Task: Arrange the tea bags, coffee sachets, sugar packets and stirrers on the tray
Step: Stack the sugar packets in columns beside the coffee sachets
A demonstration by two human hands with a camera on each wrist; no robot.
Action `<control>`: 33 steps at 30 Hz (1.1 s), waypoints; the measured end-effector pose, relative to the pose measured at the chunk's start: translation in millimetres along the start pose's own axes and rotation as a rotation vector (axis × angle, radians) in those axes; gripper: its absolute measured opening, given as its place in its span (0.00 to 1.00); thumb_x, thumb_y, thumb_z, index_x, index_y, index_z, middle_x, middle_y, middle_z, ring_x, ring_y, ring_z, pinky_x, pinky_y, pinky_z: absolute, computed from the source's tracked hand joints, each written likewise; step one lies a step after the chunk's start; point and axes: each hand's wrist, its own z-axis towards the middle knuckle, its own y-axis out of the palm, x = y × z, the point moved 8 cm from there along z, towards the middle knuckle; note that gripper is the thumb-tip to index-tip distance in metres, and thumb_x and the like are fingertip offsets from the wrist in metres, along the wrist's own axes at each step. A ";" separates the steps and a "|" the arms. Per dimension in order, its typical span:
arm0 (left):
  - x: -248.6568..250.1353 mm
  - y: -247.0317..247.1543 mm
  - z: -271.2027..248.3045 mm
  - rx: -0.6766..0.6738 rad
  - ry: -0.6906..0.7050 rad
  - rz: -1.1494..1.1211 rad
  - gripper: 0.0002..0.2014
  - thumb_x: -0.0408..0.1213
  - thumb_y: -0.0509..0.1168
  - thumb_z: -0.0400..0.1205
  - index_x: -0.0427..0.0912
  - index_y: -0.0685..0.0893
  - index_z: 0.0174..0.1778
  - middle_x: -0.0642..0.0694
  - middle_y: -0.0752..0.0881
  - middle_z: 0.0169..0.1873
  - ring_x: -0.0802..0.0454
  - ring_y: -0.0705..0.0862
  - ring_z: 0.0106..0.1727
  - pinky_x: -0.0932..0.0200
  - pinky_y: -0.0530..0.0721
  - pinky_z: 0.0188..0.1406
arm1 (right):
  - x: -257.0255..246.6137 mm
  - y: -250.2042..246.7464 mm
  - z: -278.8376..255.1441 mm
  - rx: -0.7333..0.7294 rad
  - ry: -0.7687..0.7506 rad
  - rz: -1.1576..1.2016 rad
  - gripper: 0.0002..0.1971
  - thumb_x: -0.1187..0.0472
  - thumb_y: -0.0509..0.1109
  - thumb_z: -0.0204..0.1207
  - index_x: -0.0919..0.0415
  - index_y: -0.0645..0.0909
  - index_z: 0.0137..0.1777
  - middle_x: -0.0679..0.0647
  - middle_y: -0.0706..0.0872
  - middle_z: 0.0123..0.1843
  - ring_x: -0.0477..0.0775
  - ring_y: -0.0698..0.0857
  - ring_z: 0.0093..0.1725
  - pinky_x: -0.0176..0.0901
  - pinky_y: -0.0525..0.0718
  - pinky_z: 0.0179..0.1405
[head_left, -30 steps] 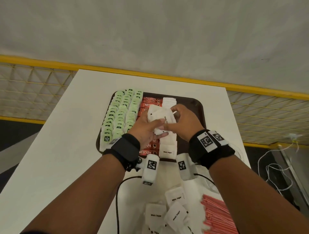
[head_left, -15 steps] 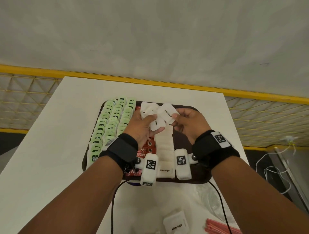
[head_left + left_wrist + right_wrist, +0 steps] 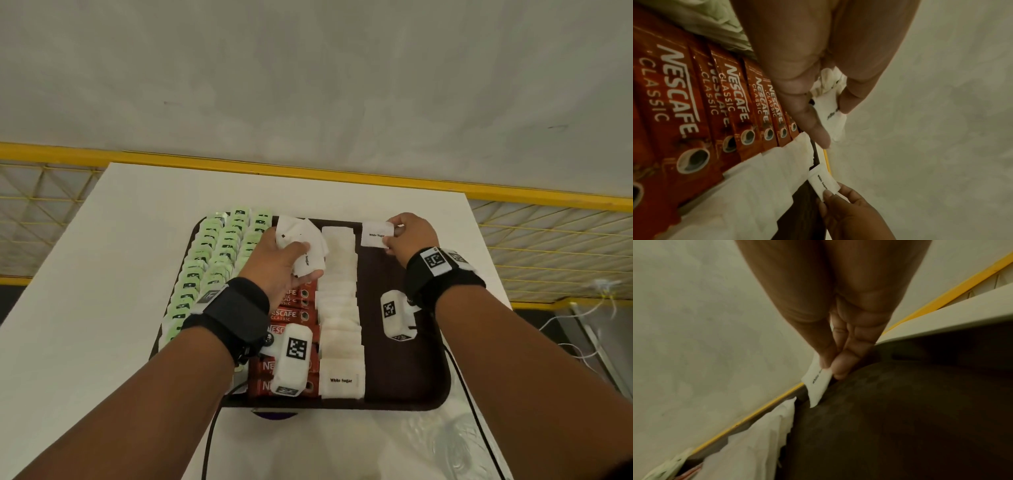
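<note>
Paper-light and limp, the sugar packet we pinch by its edge in our right hand hangs over the tray upper right of centre. Our left hand clutches spare packets. Tea bags, coffee sachets and a sugar row fill the tray's left.

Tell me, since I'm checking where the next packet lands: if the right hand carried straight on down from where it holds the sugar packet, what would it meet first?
Most likely the bare tray floor at its far right end; the right hand pinches one sugar packet there, beside the sugar row. Height above the tray is unclear.
</note>
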 end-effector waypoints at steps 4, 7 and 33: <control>-6.0 -3.3 5.4 -0.011 -0.002 0.046 0.17 0.27 0.66 0.83 0.47 0.75 0.64 0.41 0.78 0.66 0.37 0.82 0.64 0.49 0.90 0.41 | 0.2 5.1 10.2 0.006 0.005 -0.063 0.12 0.62 0.79 0.69 0.54 0.81 0.48 0.57 0.89 0.51 0.60 0.88 0.51 0.54 0.86 0.58; -8.4 -1.4 6.7 -0.025 0.005 0.065 0.17 0.27 0.67 0.82 0.45 0.75 0.64 0.40 0.79 0.66 0.35 0.83 0.64 0.50 0.90 0.40 | 2.6 3.0 10.5 0.045 0.015 -0.087 0.17 0.59 0.80 0.70 0.58 0.80 0.57 0.56 0.88 0.53 0.58 0.86 0.54 0.42 0.81 0.54; -3.4 19.6 11.2 0.048 0.123 0.006 0.16 0.31 0.68 0.83 0.43 0.76 0.65 0.38 0.85 0.61 0.39 0.87 0.60 0.39 0.89 0.52 | -55.2 33.3 -73.1 -0.623 0.016 0.464 0.12 0.62 0.76 0.74 0.65 0.82 0.54 0.61 0.92 0.51 0.58 0.91 0.47 0.49 0.88 0.51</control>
